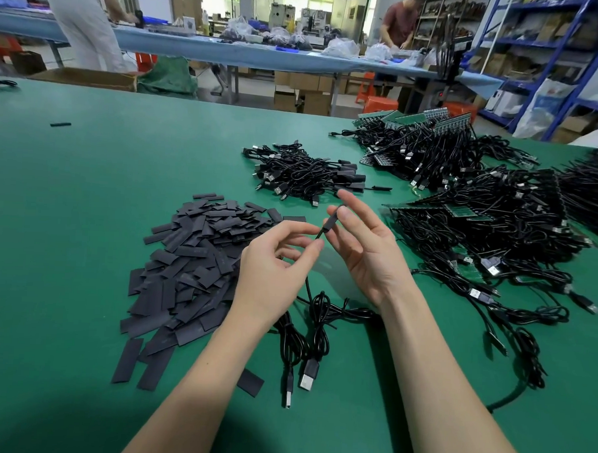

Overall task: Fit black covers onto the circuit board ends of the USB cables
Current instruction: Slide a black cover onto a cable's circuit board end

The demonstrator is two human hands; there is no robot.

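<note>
Left hand pinching the cable below the cover; right hand gripping the cover between thumb and fingers, other fingers spreading; loose covers lying at 9 o'clock

Mid-frame, the left hand pinches with curled fingers; the right hand faces it, palm up, fingers loosely spread.

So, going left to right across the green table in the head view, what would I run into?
A lone black cover → the pile of flat black covers → the left hand → the covered cable end pinched between both hands → the right hand → the big heap of USB cables with green circuit boards.
</note>
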